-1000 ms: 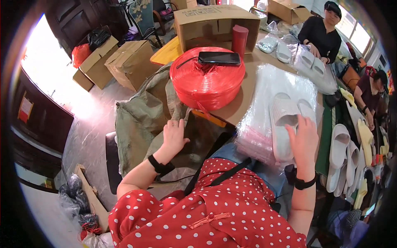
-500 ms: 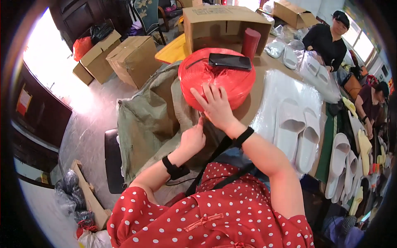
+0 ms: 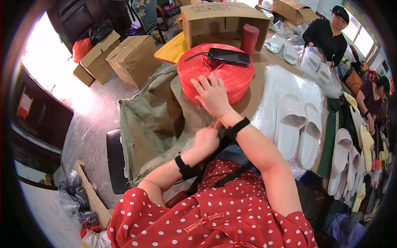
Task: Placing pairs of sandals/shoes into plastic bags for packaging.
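Your right hand lies flat with the fingers spread on the near side of the big red roll of twine, pressing on it rather than gripping it. The roll sits on the table straight ahead of you, with a black phone lying on top of it. Your left hand is closed in a loose fist just below your right wrist, beside the black wristband; it seems to pinch a thin red strand, though you cannot tell for sure what it has hold of. Behind the roll stands an open cardboard box on its side, with a red tube upright at its mouth; what else is in it is too dark to tell. To your right a pair of white slippers lies on a sheet of clear plastic bags. On the floor to your left stand closed cardboard cartons, and an olive sack hangs open off the table edge, its inside hidden.
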Demonstrator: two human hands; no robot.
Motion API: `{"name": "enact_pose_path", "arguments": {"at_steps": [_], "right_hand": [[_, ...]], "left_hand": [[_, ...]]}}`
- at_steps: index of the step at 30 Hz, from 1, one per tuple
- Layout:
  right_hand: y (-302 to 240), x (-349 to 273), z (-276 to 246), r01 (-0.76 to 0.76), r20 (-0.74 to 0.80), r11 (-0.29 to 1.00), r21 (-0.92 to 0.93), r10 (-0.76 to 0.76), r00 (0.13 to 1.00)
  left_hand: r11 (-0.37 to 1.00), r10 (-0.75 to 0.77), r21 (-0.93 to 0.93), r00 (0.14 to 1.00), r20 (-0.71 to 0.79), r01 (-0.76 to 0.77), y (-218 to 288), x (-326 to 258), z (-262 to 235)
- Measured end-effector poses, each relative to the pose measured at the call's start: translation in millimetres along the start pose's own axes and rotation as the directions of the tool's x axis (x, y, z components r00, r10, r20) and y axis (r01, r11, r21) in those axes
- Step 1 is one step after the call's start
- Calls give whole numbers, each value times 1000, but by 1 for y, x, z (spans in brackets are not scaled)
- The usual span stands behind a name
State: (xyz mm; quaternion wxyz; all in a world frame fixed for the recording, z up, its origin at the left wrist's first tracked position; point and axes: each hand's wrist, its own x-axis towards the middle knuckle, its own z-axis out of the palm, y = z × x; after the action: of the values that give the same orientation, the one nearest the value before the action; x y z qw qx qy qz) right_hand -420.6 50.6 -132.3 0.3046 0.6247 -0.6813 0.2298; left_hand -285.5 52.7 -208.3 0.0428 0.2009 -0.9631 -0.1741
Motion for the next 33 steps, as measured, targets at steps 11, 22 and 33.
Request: {"name": "enact_pose_path", "arguments": {"at_steps": [11, 22, 33], "right_hand": [[-6, -26, -45, -72, 31, 995, 65, 70, 997], [69, -189, -254, -760, -13, 647, 59, 762, 648], [145, -229, -178, -809, 102, 472, -352, 878, 468]], "left_hand": [[999, -27, 22, 996, -80, 28, 18, -16, 15], [808, 530, -82, 782, -328, -583, 115, 12, -75], [682, 593, -360, 769, -238, -637, 156, 99, 40]]}}
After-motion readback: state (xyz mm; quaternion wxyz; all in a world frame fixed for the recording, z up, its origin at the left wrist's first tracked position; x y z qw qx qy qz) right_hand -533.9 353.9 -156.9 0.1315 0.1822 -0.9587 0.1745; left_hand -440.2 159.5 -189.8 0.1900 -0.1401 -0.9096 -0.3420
